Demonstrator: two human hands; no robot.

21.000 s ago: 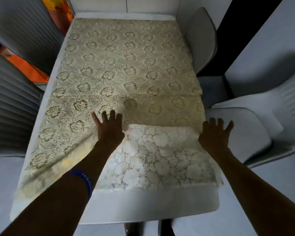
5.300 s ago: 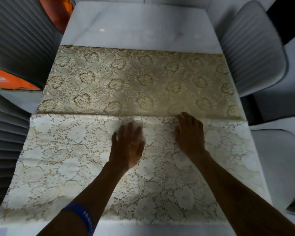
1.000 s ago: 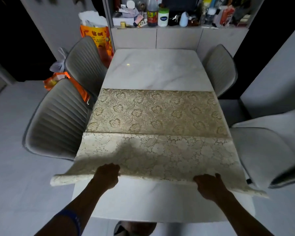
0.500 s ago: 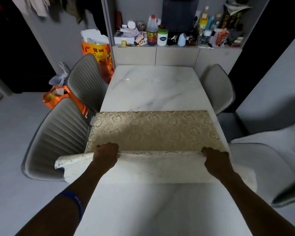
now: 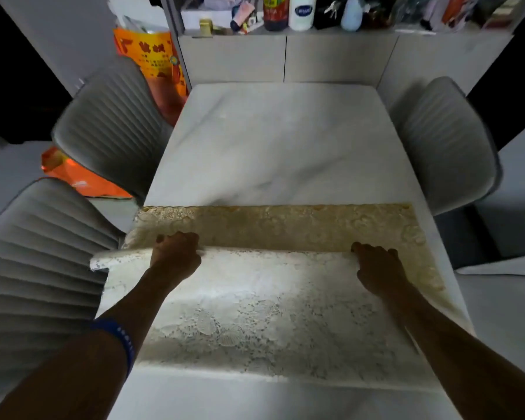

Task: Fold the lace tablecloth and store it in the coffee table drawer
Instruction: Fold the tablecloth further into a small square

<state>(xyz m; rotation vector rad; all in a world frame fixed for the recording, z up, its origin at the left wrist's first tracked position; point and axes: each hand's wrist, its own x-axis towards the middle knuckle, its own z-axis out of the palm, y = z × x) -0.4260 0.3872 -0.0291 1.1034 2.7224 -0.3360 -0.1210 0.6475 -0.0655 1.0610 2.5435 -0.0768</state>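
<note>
Here both hands are gripping the lace tablecloth [image 5: 255, 310] on the table's [image 5: 273, 153] near half: left hand [image 5: 176, 256] and right hand [image 5: 376, 265] are clamping its raised edge, whose long axis is running side to side, equally near each.

The lace tablecloth [image 5: 264, 298] that was spread over the whole table [image 5: 279, 140] 21 seconds back has been folded down a lot. By 5.3 seconds ago the far part of the marble was already bared, with both hands laid flat on the cloth. A second ago the near edge had been gripped and lifted off the table. Since then that edge has been carried away from the near side and over the golden layer, so only a narrow golden strip is left showing at the far side. The left hand [image 5: 176, 256] and right hand [image 5: 376, 268] have been moved farther out with it, fingers curled over the leading fold.
</note>
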